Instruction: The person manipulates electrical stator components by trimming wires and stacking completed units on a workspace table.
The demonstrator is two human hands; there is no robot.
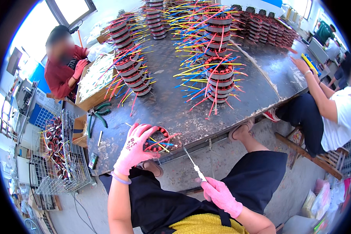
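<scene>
My left hand, in a pink glove, grips a wound motor stator at the table's near edge. The stator is a ring with red windings, and blue, yellow and white wires stick out of it. My thumb and fingers curve round its left side and hide part of it. My right hand, also gloved in pink, is closed round a slim white-handled tool. Its thin metal shaft points up and left toward the stator, a little apart from it. The exact kind of tool is too small to tell.
Stacked stators with loose wires stand on the dark table. Green-handled pliers lie beside a cardboard box of white pieces. A wire basket holds more stators. Co-workers sit left and right.
</scene>
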